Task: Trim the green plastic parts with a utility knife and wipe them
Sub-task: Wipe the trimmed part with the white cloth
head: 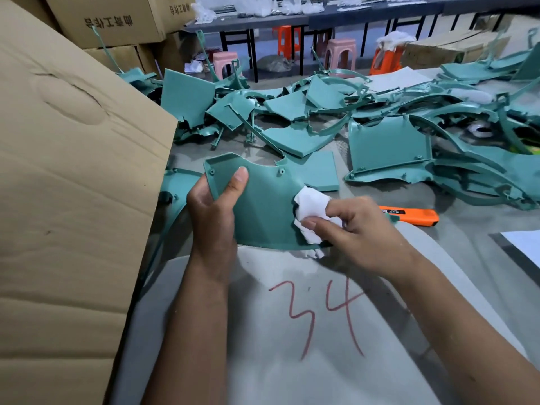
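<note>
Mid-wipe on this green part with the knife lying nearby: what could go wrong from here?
1. The left hand grips the green part by one edge only, so wiping pressure from the white cloth could twist it loose.
2. The orange utility knife lies just beyond the right hand; a wide stroke might knock it.

light: even, indoor | shadows: soft | right hand (pixel 359 226) sl. blurred | edges: wide-angle warp

head-worn view, angled down, close over worktable (pixel 467 244)

Factory workshop, stacked cartons (pixel 111 21), heaped green plastic parts (pixel 388 141)
</note>
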A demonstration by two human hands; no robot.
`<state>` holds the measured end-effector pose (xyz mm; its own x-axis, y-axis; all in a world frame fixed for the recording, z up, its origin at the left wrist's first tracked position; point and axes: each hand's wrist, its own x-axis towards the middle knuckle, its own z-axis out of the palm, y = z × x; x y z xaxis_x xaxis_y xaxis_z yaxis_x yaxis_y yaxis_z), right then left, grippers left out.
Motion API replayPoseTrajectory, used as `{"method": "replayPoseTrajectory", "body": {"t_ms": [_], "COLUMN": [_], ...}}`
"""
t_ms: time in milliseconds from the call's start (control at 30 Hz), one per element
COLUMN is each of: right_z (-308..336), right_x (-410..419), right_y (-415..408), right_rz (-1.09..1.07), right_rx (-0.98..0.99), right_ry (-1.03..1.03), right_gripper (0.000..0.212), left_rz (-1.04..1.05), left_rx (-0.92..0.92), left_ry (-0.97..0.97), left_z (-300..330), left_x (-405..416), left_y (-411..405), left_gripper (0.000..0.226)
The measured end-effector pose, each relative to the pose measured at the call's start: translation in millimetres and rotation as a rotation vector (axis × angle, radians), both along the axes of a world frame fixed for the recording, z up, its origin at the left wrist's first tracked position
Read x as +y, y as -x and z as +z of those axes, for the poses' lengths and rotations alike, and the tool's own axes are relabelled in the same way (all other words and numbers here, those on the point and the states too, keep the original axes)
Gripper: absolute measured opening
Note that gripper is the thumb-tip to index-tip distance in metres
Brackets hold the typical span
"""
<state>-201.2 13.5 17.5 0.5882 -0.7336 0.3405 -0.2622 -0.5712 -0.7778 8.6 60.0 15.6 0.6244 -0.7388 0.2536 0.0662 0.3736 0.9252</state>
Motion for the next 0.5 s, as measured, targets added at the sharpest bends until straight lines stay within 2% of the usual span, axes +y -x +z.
{"method": "replayPoseTrajectory", "body": {"t_ms": [67,167,267,300,367,433,500], "right_z": [1.5,1.4,-2.1,-3.1,-6.0,-5.9,-5.0], "right_x": [-7.5,-17.9,-25.9,-28.4,-32.1,-33.7,-34.4], "right_y": [10.4,25.2,30.6,32.0,34.4,33.4,26.6], "right_rz": [0.019,-0.033,-0.218,-0.320,-0.583,-0.795,-0.822], "right_rx": [0.010,0.077,0.042,0.013,-0.133,-0.426,-0.765], "right_ry": [0.001,0.110,0.350,0.451,0.534,0.371,0.167], "right_gripper": [0.063,0.059,0.023,0.018,0.014,0.015,0.024], "left_rz": [0.013,0.032,-0.003,-0.019,-0.024,-0.004,0.016], "left_rx": [0.050,0.117,0.155,0.176,0.223,0.272,0.346], "left_ry": [0.009,0.057,0.048,0.040,0.026,0.014,-0.021], "left_z": [0.9,2.6,1.0,0.2,-0.3,-0.3,1.4], "left_x": [2.4,3.6,1.3,0.4,-0.5,-1.9,-3.4], "left_y": [-5.5,-18.6,-17.7,-16.0,-15.1,-15.5,-11.1], "left_gripper": [0.019,0.010,0.010,0.012,0.022,0.034,0.043]}}
